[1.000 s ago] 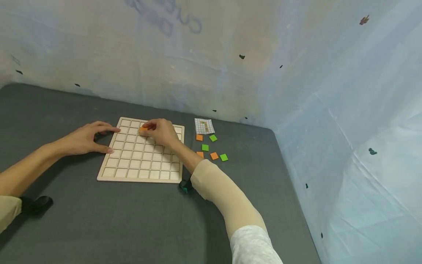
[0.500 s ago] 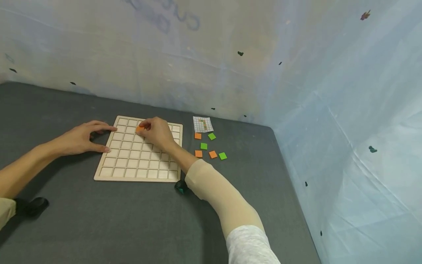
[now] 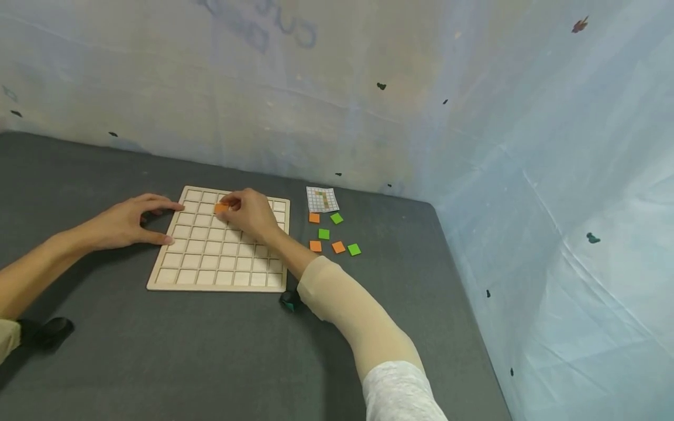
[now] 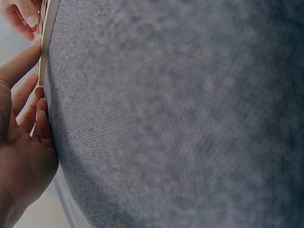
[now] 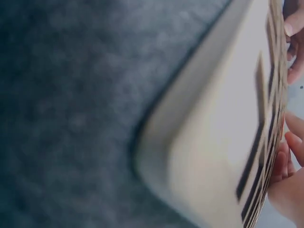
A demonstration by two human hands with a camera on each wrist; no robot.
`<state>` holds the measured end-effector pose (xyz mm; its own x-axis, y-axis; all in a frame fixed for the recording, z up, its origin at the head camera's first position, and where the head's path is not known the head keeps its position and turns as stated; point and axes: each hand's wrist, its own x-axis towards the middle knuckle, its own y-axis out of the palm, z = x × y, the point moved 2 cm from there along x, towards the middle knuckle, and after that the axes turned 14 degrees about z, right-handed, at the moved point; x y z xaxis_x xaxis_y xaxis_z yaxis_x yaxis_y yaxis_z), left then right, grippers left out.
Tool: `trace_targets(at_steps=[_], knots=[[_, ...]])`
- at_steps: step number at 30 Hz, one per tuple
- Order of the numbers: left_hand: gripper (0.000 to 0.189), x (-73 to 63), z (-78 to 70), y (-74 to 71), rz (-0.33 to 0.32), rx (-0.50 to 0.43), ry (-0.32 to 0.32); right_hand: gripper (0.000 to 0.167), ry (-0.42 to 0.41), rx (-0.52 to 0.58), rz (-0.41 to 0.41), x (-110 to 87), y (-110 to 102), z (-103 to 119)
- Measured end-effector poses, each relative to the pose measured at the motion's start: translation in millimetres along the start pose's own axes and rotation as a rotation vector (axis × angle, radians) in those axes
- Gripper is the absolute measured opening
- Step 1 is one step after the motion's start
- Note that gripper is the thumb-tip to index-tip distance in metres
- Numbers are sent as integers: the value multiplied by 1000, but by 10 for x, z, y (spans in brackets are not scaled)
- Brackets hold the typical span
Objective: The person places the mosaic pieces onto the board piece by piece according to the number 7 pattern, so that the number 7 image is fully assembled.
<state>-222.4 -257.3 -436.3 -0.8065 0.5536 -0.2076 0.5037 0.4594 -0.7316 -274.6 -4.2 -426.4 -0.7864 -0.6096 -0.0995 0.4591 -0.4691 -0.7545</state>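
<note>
A pale wooden grid board (image 3: 216, 288) lies on the dark table. Over its back rows, my right hand (image 3: 250, 214) pinches a small orange square tile (image 3: 220, 208) between thumb and fingers, low at a cell. My left hand (image 3: 126, 223) is spread at the board's left side, with index fingertip and thumb tip touching its frame. The left wrist view shows the left hand (image 4: 26, 152) against the thin side of the board (image 4: 44, 57). In the right wrist view, the board's corner (image 5: 199, 156) fills the middle, and the right hand (image 5: 289, 187) is partly cut off at the edge.
Right of the board lie loose tiles, several in all, such as an orange tile (image 3: 338, 247) and a green tile (image 3: 323, 234). Behind them is a small printed grid card (image 3: 322, 200) with a coloured pattern. Hanging sheets (image 3: 295, 117) border the table behind and at right.
The right hand and orange tile have shifted slightly left, in step with a small leftward drift of the whole view. The left hand keeps its place at the board's edge.
</note>
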Motion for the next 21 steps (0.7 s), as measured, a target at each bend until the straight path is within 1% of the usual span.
trace_targets(at_steps=[3,6,8,10,13,17,21], knots=[[74,-4,1,14,-1,5,10,28,-20,60,19,-31,-5,-40],[73,-5,3,22,0,2,24,29,-67,153,28,-83,-24,-83],[73,-7,9,15,-5,2,18,29,-94,214,25,-119,-55,-112],[74,-11,11,8,-6,-7,6,29,-120,252,22,-161,-107,-145],[75,-20,13,7,-14,-8,-10,31,-134,273,8,-220,-204,-221],[75,-26,7,30,-15,6,2,31,-127,267,-42,-328,-344,-350],[75,-9,-18,35,-11,14,12,29,-126,283,-91,-468,-499,-479]])
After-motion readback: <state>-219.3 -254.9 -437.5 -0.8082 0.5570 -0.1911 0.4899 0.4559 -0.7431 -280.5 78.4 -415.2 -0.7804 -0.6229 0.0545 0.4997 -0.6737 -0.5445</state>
